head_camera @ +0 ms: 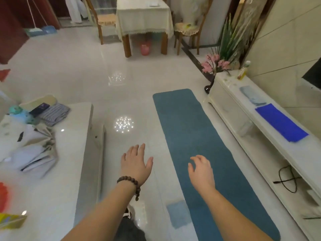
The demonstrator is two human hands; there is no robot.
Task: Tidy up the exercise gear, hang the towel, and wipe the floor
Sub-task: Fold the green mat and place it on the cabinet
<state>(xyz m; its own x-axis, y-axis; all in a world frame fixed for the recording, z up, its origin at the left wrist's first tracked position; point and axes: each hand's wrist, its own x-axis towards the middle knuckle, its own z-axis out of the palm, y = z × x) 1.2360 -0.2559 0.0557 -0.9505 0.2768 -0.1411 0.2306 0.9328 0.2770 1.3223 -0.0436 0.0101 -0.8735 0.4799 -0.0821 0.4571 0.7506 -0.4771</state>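
Teal mat (199,145) runs lengthwise away under my right hand (202,171); right nearer; both hands spread, empty, left hand (136,164) over floor.

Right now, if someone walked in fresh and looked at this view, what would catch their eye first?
Probably the long teal exercise mat unrolled on the glossy white floor beside the white TV cabinet, where a bright blue cloth lies on top. Next, the two bare hands stretched forward low in the view: the left hand with straight fingers over the floor, the right hand loosely curled above the mat, both holding nothing.
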